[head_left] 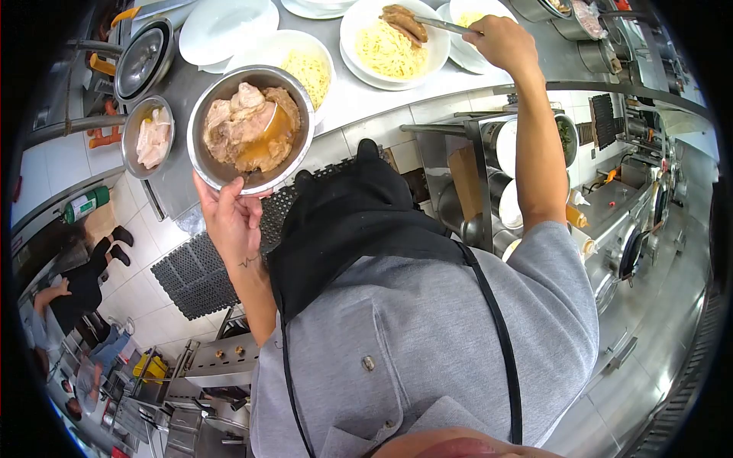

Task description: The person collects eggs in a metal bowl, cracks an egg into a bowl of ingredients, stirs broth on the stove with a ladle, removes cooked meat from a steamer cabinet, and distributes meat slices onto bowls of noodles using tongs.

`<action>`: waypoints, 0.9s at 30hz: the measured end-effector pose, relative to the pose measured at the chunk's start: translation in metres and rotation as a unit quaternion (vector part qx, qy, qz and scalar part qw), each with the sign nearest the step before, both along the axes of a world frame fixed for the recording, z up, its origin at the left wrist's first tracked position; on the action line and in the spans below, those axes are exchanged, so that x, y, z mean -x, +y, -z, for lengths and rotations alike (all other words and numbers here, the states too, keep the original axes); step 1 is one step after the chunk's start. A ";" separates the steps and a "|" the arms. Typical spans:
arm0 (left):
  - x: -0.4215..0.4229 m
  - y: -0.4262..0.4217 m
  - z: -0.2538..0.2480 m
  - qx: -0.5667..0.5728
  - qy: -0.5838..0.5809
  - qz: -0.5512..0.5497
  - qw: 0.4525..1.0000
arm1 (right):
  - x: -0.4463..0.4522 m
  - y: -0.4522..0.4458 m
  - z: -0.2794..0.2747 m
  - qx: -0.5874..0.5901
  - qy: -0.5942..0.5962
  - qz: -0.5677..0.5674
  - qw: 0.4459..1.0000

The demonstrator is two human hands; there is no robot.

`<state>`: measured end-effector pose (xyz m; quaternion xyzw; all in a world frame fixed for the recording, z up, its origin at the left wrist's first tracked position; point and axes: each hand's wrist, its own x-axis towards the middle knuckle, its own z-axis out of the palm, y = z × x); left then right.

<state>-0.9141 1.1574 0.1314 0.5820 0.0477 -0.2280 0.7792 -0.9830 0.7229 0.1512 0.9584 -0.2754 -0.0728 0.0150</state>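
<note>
My left hand (234, 217) grips the rim and underside of a metal bowl (197, 153), which holds large pieces of cooked meat (237, 122) in brownish liquid. My right hand (502, 44) is closed around the handle of a metal serving utensil (447, 25); whether it is a spoon or tongs is not clear. At its far end is a browned piece of meat (405, 23), over a white bowl (350, 57) of pale yellow noodles (388, 53). A second bowl of noodles (307, 76) stands partly behind the metal bowl.
White plates (229, 30) and further noodle bowls line the metal counter (374, 98). A smaller metal bowl with pale pieces (153, 137) sits left, near nested metal bowls (143, 61). A shelf rack (481, 164) stands below right. Other people (76, 286) are at far left.
</note>
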 end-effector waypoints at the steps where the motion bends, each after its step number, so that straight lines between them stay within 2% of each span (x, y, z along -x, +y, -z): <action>1: -0.001 0.001 0.002 0.002 0.000 0.001 1.000 | 0.000 0.001 0.000 0.009 -0.006 0.008 1.000; 11: -0.003 0.005 0.001 0.003 0.001 0.016 1.000 | 0.004 0.022 -0.020 -0.009 0.014 0.003 1.000; 13: -0.005 0.008 0.006 0.003 0.010 0.004 1.000 | 0.007 0.033 -0.031 0.010 -0.024 -0.017 1.000; 18: -0.005 0.002 0.000 0.037 0.013 0.002 0.999 | 0.004 0.110 -0.072 -0.131 -0.146 -0.167 0.966; 19: -0.005 0.003 0.001 0.037 0.014 -0.002 0.999 | 0.001 0.122 -0.068 -0.135 -0.184 -0.248 0.942; 21: -0.006 0.004 0.004 0.036 0.014 0.025 0.999 | -0.010 0.144 -0.067 -0.133 -0.163 -0.334 0.919; 27: -0.003 0.001 0.003 0.035 0.027 0.036 0.998 | -0.048 0.159 -0.044 -0.076 -0.078 -0.400 0.910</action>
